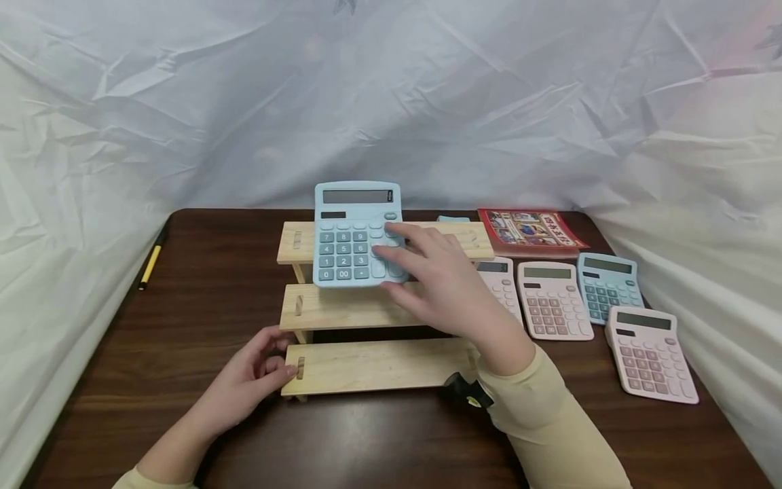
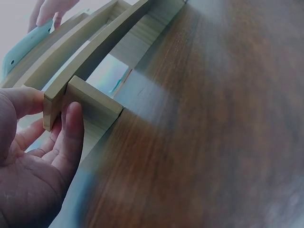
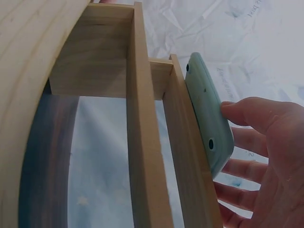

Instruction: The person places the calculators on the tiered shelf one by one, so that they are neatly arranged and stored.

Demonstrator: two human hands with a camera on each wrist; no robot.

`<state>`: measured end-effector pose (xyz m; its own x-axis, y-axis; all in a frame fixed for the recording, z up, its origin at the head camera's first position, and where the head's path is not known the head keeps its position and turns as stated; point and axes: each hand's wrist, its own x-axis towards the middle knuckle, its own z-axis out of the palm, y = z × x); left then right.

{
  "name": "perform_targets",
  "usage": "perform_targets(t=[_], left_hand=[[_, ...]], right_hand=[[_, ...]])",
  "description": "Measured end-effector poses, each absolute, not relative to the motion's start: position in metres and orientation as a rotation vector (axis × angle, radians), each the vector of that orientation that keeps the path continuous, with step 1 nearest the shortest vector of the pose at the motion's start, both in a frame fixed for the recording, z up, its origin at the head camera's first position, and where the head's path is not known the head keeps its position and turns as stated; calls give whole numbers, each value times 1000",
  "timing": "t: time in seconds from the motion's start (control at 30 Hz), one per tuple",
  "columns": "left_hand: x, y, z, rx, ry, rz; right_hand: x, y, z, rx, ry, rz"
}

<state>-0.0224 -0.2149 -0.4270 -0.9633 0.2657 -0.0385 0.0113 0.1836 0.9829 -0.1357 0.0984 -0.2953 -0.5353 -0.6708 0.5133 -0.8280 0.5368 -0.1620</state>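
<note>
A light blue calculator (image 1: pixel 344 204) rests against the top tier of a three-tier wooden stand (image 1: pixel 385 367), screen end away from me. My right hand (image 1: pixel 449 285) holds its right side, fingers spread over the keys and thumb at the lower right corner. The right wrist view shows the edge and underside of that blue calculator (image 3: pixel 209 118) against the top board, with the right thumb (image 3: pixel 242 109) on it. My left hand (image 1: pixel 250 377) pinches the left end of the lowest board; in the left wrist view, the thumb and fingers (image 2: pixel 71 133) bracket that wooden end.
Right of the stand lie pink calculators (image 1: pixel 552 305) and another blue calculator (image 1: pixel 611 292). A red booklet (image 1: pixel 528 229) is at the back right. A yellow-and-black pen (image 1: pixel 151 265) lies at the left table edge. White sheeting (image 1: pixel 366 102) surrounds the dark wooden table (image 1: pixel 201 312).
</note>
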Motion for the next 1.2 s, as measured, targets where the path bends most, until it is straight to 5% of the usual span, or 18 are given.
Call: perform_targets(t=[1.2], left_hand=[[-24, -216, -431, 310, 2251, 1868]], right_hand=[[-140, 77, -315, 1113, -2327, 579]])
